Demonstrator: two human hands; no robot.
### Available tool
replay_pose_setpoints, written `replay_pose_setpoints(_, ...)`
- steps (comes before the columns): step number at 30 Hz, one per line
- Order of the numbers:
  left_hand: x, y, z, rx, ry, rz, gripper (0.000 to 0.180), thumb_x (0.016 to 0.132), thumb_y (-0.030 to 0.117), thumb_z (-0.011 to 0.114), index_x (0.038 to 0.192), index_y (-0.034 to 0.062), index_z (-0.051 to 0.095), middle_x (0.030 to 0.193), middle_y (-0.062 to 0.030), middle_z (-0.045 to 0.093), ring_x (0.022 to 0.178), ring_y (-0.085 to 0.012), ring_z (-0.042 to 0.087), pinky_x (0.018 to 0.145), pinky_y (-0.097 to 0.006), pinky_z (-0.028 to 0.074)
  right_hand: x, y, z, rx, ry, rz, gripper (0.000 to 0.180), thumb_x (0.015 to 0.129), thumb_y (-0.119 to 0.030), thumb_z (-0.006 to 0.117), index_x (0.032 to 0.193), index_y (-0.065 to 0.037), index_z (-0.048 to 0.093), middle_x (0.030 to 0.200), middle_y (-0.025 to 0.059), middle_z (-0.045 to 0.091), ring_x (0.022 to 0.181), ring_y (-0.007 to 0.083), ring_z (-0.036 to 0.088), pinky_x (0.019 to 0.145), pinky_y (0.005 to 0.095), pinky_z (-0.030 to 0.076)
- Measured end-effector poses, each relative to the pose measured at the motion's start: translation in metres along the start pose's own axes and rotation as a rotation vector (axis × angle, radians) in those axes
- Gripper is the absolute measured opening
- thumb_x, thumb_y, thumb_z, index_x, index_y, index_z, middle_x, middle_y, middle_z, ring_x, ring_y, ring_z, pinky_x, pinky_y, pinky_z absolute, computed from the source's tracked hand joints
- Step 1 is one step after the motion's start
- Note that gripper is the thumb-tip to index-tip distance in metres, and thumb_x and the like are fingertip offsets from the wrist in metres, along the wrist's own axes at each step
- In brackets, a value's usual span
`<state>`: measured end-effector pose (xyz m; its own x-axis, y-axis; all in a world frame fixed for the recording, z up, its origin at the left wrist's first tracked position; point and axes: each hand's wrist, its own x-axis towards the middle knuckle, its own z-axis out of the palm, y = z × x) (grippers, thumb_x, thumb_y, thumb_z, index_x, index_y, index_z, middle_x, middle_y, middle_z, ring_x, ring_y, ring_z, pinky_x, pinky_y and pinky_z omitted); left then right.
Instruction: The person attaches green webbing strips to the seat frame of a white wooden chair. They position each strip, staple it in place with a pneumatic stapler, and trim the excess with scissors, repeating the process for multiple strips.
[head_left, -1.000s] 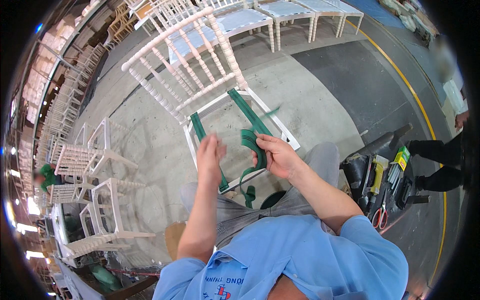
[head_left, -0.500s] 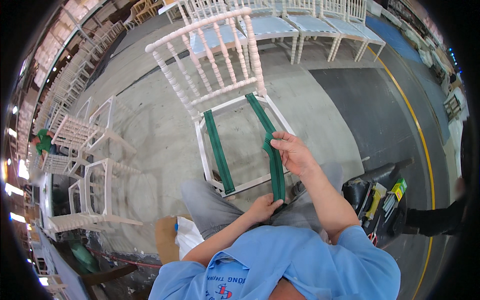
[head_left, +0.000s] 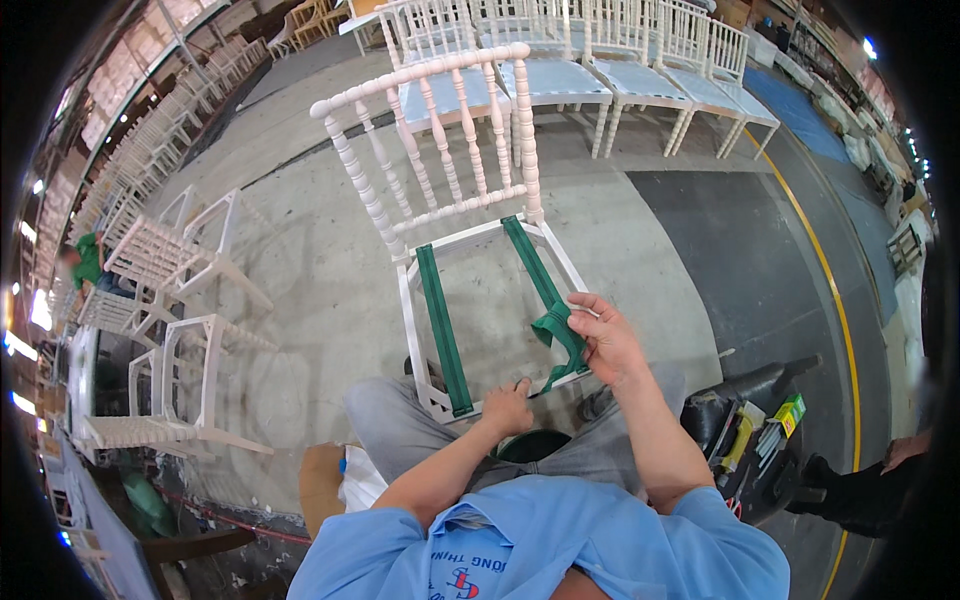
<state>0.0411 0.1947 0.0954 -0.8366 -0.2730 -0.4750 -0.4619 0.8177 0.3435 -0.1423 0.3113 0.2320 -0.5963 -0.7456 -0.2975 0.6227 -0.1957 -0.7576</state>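
A white chair frame (head_left: 407,310) with a turned-spindle back stands before me, its seat open. One green webbing strap (head_left: 443,330) runs taut from back to front along its left side. A second green strap (head_left: 530,262) starts at the back rail on the right; its near part is slack and folded. My right hand (head_left: 606,342) pinches that strap's fold above the right front corner. My left hand (head_left: 508,408) is closed over the front rail, left of the strap's lower part; some of its fingers are hidden.
Between my knees sits a dark green rounded thing (head_left: 535,445). On my right, a black stool (head_left: 715,400) bears tools and a yellow-green box (head_left: 789,414). White chairs with pale seats (head_left: 550,80) line the back. More frames (head_left: 190,370) lie left, near a person in green (head_left: 88,262).
My left hand has let go of the strap's near end and moved left and up to the front rail. The strap under my right hand has gone from straight to slack and folded.
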Motion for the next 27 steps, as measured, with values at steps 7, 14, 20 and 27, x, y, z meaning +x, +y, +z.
replay_pose_setpoints(7,-0.027,-0.003,-0.013,-1.381,-0.062,0.042,0.055,0.109,0.048,0.052,0.141,0.0053,0.063,0.129,-0.006,0.07,0.122,-0.0218,0.062,0.11,-0.042,0.044,-0.015,0.038,0.004,-0.032,-0.024,0.075,0.034,0.094,0.005,0.071,0.127,-0.003,0.066,0.11,0.0092,0.075,0.101,0.0165,0.073,0.086,0.029,0.06)
replay_pose_setpoints(14,-0.033,-0.023,-0.097,-1.96,-0.059,0.166,0.045,0.111,0.047,0.055,0.125,0.0073,0.07,0.121,-0.0032,0.074,0.112,-0.0193,0.066,0.103,-0.038,0.048,-0.026,0.066,-0.006,-0.149,-0.058,0.02,0.034,0.094,0.008,0.07,0.126,0.001,0.064,0.112,0.0121,0.075,0.101,0.0178,0.073,0.091,0.0315,0.06)
replay_pose_setpoints(20,-0.038,-0.002,-0.126,-1.866,0.372,-0.067,0.019,0.107,0.022,0.068,0.116,0.0061,0.074,0.1,-0.0004,0.076,0.089,-0.0146,0.072,0.085,-0.033,0.056,-0.046,0.08,-0.012,-0.452,-0.086,0.102,0.034,0.095,0.006,0.072,0.127,-0.003,0.065,0.108,0.0054,0.075,0.093,0.0123,0.071,0.084,0.0279,0.058)
replay_pose_setpoints(27,-0.057,0.014,-0.099,-1.602,0.326,0.05,0.025,0.105,0.019,0.072,0.121,0.0009,0.076,0.105,-0.0018,0.075,0.093,-0.0085,0.066,0.083,-0.031,0.056,-0.013,0.046,0.022,-0.471,-0.104,-0.198,0.02,0.102,-0.007,0.07,0.121,0.0,0.068,0.103,0.0036,0.074,0.095,0.0092,0.067,0.085,0.0266,0.053)
